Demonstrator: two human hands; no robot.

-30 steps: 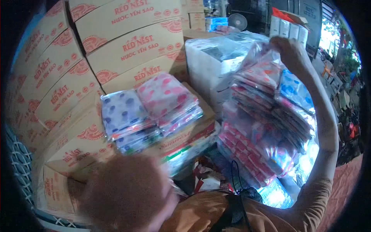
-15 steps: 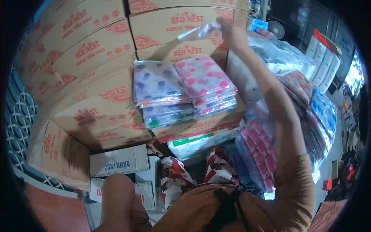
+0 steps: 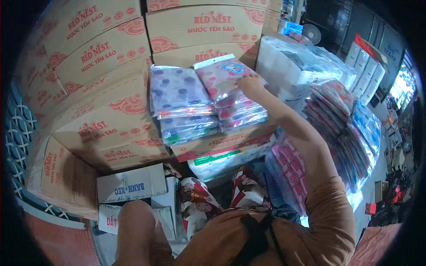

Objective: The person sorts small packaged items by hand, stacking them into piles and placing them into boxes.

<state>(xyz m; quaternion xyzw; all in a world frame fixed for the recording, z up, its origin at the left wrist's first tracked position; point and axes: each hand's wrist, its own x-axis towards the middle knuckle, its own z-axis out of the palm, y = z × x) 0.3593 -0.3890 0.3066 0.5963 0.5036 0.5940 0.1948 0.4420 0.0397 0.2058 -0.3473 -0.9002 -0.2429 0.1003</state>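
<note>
Right hand [image 3: 252, 85] part-curled on top packet [image 3: 217, 72], pink-dotted stack [image 3: 243, 116], near right edge of carton [image 3: 222, 145], finger grip unclear, left hand unseen; glossy layers, if pushed sideways, could slide off.
</note>
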